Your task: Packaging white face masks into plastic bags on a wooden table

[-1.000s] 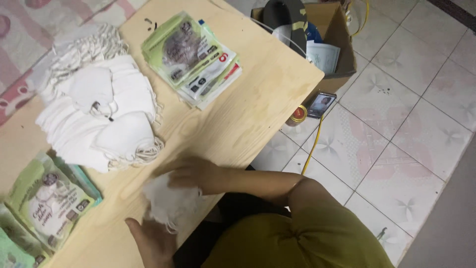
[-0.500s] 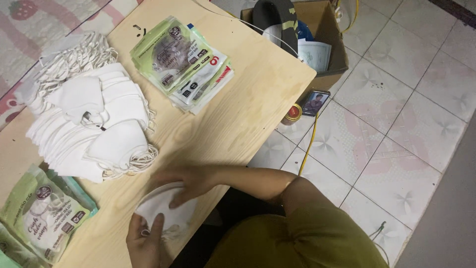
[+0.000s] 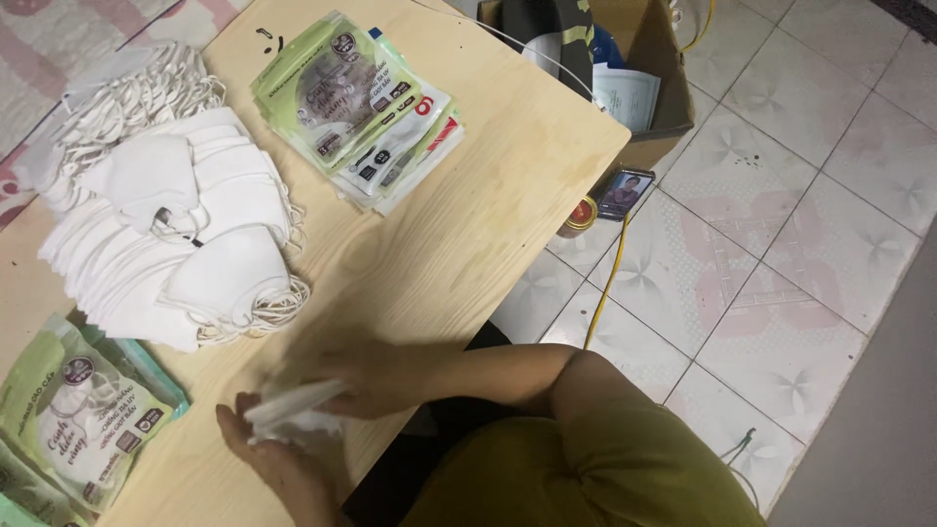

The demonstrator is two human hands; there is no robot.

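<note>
Tiled flooring is seen beyond a low wooden table (image 3: 468, 244), at whose near edge a folded white face mask (image 3: 291, 412) is held between both hands. The left hand (image 3: 268, 459) is cupped under the mask with its fingers curled against it, and the right hand (image 3: 366, 376), somewhat blurred, is closed over the mask's upper edge. The mask is judged to be light, soft and limp, easily crumpled, so it is best gripped flat along the folded body rather than by the thin ear loops, which could tangle. Well apart on the table, a heap of white masks (image 3: 166, 234) with loose loops is spread out, a stack of printed green packets (image 3: 356, 107) lies near the far edge, and more green packets (image 3: 73, 420) sit just beside the left hand. A cardboard box (image 3: 654, 78) and a yellow cable (image 3: 610, 283) are seen on the floor.
</note>
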